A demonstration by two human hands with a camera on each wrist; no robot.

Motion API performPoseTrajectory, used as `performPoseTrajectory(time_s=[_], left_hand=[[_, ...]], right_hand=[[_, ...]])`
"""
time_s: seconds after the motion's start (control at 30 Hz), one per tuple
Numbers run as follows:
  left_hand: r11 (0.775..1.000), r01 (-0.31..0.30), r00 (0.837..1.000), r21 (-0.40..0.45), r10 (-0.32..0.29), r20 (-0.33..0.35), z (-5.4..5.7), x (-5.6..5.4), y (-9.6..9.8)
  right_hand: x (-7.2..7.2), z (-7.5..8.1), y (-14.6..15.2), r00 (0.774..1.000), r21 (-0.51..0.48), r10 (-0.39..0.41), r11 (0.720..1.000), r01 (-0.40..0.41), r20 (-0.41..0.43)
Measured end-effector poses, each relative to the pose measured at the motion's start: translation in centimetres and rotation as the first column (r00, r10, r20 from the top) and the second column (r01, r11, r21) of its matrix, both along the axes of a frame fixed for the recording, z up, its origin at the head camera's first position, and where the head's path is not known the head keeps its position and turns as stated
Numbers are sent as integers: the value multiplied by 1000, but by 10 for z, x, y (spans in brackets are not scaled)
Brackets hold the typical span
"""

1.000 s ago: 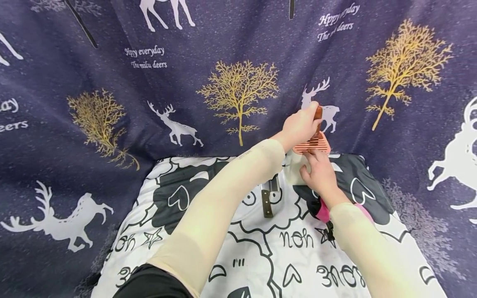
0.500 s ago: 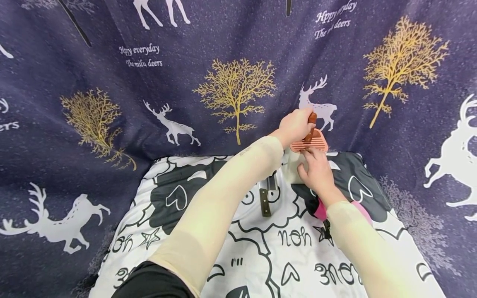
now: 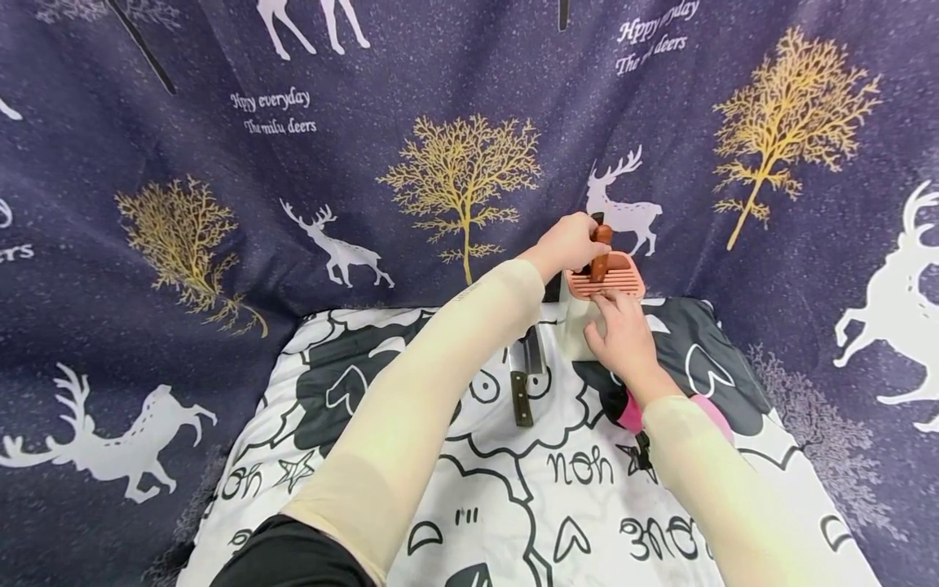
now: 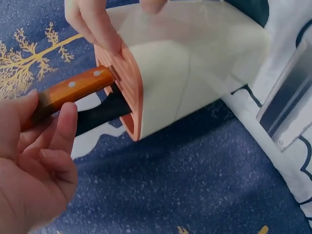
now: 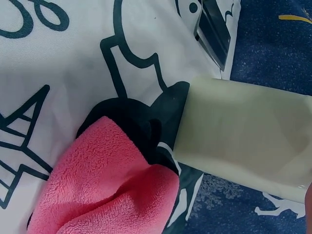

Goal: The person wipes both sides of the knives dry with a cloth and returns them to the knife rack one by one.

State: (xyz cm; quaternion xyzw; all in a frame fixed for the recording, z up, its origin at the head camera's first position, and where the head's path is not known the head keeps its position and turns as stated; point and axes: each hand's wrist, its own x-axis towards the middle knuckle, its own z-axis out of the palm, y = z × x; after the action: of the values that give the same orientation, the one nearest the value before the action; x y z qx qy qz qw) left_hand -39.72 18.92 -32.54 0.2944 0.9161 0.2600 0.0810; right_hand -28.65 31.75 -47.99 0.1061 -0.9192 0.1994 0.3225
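Observation:
In the head view my left hand [image 3: 568, 244] pinches a wooden-handled knife [image 3: 601, 244] at the top of a pale knife holder [image 3: 575, 326] with a slotted salmon-pink lid. The left wrist view shows thumb and fingers on the riveted wooden handle [image 4: 80, 87], whose end is at the slots; the blade is hidden. Right below it a black handle [image 4: 105, 112] also sticks out of the holder. My right hand [image 3: 623, 338] holds the holder, with its fingertips over the lid's front edge and its thumb at the side wall.
A knife with a dark riveted handle [image 3: 522, 399] lies on the sheep-print cloth [image 3: 513, 473], beside a broad blade [image 3: 535, 350]. A fuzzy pink cloth [image 5: 107, 180] with black parts lies under the right wrist. A dark blue deer-print curtain [image 3: 469, 81] rises behind.
My left hand has moved left and the wooden knife handle has sunk down to the slots. A black handle has come into sight behind it. The right hand stays at the holder.

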Motion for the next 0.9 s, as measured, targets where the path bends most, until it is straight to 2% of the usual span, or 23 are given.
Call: performPoseTrajectory(time_s=[0.07, 0.17, 0.3, 0.43, 0.6, 0.77, 0.9], left_hand=[[1000, 8, 999, 13, -9, 53, 0, -4, -3], [1000, 9, 995, 21, -11, 96, 0, -6, -8], [999, 9, 994, 40, -13, 110, 1, -5, -15], [997, 45, 991, 55, -51, 123, 4, 1, -26], [994, 98, 990, 44, -102, 99, 2, 4, -44], [993, 112, 985, 33, -116, 131, -12, 3, -67], [995, 95, 978, 43, -101, 182, -34, 6, -92]], right_hand=[[0, 1, -1, 1000, 6, -6, 1000, 6, 25], [1, 3, -1, 998, 15, -12, 1000, 11, 54], [1, 5, -1, 998, 28, -8, 1000, 6, 70], [2, 7, 2, 997, 39, 7, 999, -10, 71], [6, 12, 6, 993, 50, 24, 998, -30, 117], [9, 20, 8, 982, 33, 55, 998, -62, 182], [13, 27, 10, 970, 2, 107, 994, -111, 216]])
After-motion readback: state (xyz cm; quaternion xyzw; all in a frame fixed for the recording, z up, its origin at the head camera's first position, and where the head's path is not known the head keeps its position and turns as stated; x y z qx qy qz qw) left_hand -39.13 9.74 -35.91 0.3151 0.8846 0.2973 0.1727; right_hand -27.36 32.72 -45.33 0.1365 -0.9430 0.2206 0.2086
